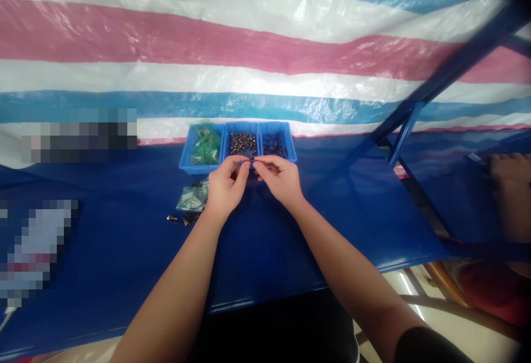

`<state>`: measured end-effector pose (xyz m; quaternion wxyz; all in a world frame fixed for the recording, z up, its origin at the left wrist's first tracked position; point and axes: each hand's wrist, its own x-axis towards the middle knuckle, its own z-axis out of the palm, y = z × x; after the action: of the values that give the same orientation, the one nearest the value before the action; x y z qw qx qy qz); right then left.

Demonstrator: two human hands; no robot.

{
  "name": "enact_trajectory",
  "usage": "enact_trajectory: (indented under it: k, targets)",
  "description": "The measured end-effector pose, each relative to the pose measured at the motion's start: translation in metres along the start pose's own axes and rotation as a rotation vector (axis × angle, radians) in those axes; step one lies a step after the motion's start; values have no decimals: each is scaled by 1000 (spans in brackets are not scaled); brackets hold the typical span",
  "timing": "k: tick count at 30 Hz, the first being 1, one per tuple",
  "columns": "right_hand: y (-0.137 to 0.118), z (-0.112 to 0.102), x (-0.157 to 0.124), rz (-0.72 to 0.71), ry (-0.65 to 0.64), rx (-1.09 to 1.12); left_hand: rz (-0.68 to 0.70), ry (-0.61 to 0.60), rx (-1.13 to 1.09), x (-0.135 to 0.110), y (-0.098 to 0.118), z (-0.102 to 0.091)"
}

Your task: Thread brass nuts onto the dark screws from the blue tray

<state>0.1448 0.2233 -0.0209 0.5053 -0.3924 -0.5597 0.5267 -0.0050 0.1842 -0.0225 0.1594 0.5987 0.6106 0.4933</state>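
My left hand (pixel 227 183) and my right hand (pixel 280 179) meet fingertip to fingertip just in front of three blue bins. Both are closed in a pinch around something small and dark, too tiny and too covered by the fingers to name. Behind them, the middle bin (pixel 228 150) holds many small brass-and-dark metal pieces (pixel 244 143). Dark, thin screw-like parts (pixel 272 146) lie in the right bin (pixel 292 150). In the left bin (pixel 186 153) are green plastic bags (pixel 206 144). Close to my left wrist lie a clear greenish bag (pixel 191 198) and several loose dark metal parts (pixel 188 219).
The blue table (pixel 265 258) runs up to a striped plastic sheet (pixel 166 36). A blue metal frame (pixel 404 125) slants across the right side. Beyond it another person's hand (pixel 512 166) shows. Pixelated patches cover items at the left.
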Motion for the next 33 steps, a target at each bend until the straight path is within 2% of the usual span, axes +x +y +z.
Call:
enact_trajectory:
  k: [11, 18, 27, 33]
  targets:
    - [2, 1, 1, 29, 3, 23, 32, 21, 26, 0, 2, 0]
    - [2, 0, 1, 21, 9, 44, -5, -32, -5, -1, 0, -1]
    - [1, 1, 1, 20, 3, 33, 37, 4, 19, 1, 2, 1]
    - [3, 2, 0, 9, 3, 66, 17, -3, 8, 0, 2, 0]
